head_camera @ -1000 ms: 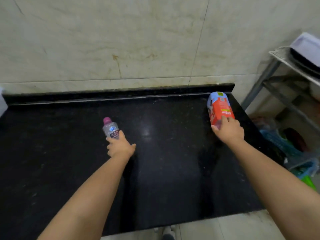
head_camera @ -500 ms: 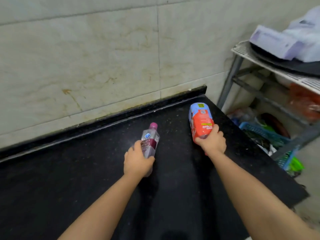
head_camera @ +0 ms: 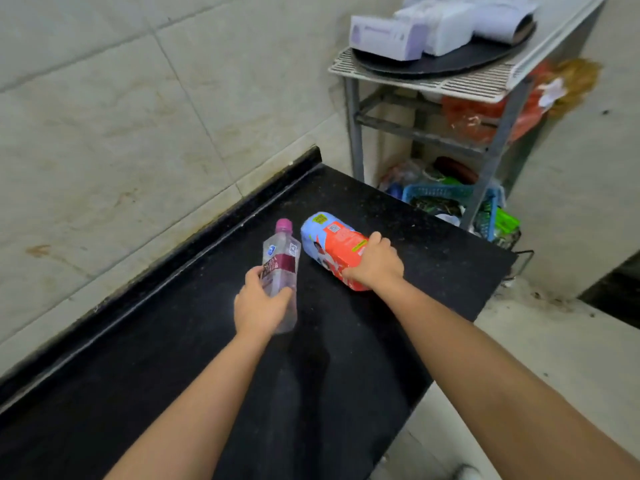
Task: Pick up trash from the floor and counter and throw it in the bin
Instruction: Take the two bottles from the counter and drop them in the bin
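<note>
My left hand [head_camera: 260, 306] is closed around a clear plastic bottle [head_camera: 280, 263] with a pink cap and a dark red label, held above the black counter [head_camera: 398, 220]. My right hand [head_camera: 375, 263] grips a red and blue carton [head_camera: 330, 249] by its lower end, close beside the bottle. Both items tilt away from me toward the tiled wall. No bin is in view.
A grey metal rack [head_camera: 353, 133] stands past the counter's right end, with white packs [head_camera: 415, 29] on a dark round tray on top. A blue basket [head_camera: 446, 195] and bags fill its lower levels. Pale floor [head_camera: 554, 358] lies to the right.
Both hands closed on the bottle and the carton and lifted them off the counter, drawing them close together. The view swung right, bringing the rack and floor into sight.
</note>
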A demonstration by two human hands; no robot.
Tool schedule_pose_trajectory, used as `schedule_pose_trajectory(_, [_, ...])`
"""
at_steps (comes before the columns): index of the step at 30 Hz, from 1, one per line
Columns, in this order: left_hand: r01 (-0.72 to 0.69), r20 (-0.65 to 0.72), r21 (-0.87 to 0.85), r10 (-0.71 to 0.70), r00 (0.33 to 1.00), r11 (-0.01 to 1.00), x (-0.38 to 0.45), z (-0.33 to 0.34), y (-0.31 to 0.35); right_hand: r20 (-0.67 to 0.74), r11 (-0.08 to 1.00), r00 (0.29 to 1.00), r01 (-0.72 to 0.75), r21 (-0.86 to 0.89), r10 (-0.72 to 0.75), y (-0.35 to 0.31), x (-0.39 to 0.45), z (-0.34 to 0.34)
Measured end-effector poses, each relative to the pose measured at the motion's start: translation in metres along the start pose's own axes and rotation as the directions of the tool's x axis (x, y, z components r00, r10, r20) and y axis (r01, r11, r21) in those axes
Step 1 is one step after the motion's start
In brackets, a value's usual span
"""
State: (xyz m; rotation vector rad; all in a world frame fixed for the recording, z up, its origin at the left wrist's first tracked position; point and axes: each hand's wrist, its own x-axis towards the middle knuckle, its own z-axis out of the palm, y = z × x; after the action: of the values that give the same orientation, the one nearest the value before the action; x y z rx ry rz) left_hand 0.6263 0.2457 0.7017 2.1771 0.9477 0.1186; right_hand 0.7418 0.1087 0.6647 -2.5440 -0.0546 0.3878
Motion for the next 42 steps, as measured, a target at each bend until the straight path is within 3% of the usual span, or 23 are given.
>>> schedule_pose_trajectory(5, [-0.120, 0.122, -0.087, 0.130, 0.984, 0.989, -0.021, 0.050, 0.064, -0.060, 0.986, 0.997, -0.046, 0.162, 0.057, 0.086, -0.023, -0.065])
schedule_pose_trajectory(10, [-0.216, 0.384, -0.245, 0.299, 0.873, 0.945, -0.099, 0.179, 0.179, -0.184, 0.895, 0.932, -0.222, 0.387, 0.311, 0.242, -0.048, -0.174])
schedule_pose_trajectory(13, [-0.299, 0.538, -0.289, 0.412, 0.735, 0.910, -0.178, 0.266, 0.249, -0.184, 0.766, 0.851, -0.322, 0.557, 0.492, 0.353, -0.080, -0.238])
schedule_pose_trajectory(18, [-0.506, 0.742, -0.307, 0.536, 0.404, 0.806, -0.309, 0.402, 0.332, -0.083, 0.451, 0.672, -0.395, 0.800, 0.736, 0.532, -0.153, -0.311])
schedule_pose_trajectory(23, [-0.792, 0.874, -0.225, 0.477, 0.093, 0.567, -0.418, 0.524, 0.386, -0.032, 0.218, 0.483, -0.334, 0.917, 0.875, 0.664, -0.224, -0.351])
schedule_pose_trajectory(25, [-0.859, 0.914, -0.165, 0.403, 0.052, 0.484, -0.453, 0.569, 0.404, 0.004, 0.149, 0.433, -0.320, 0.936, 0.901, 0.706, -0.245, -0.360])
schedule_pose_trajectory(30, [-0.913, 0.949, -0.223, 0.289, -0.124, 0.342, -0.532, 0.691, 0.429, 0.132, -0.061, 0.277, -0.251, 0.966, 0.952, 0.822, -0.271, -0.357])
schedule_pose_trajectory(33, [-0.921, 0.972, -0.204, 0.183, -0.150, 0.331, -0.564, 0.782, 0.421, 0.216, -0.162, 0.155, -0.301, 0.940, 0.964, 0.889, -0.269, -0.346])
schedule_pose_trajectory(38, [-0.929, 0.974, -0.218, 0.006, -0.227, 0.299, -0.593, 0.920, 0.376, 0.379, -0.327, 0.039, -0.426, 0.843, 0.925, 0.987, -0.237, -0.303])
schedule_pose_trajectory(42, [-0.952, 0.976, -0.190, -0.058, -0.209, 0.240, -0.598, 1.007, 0.323, 0.499, -0.443, 0.020, -0.428, 0.787, 0.866, 1.057, -0.203, -0.244])
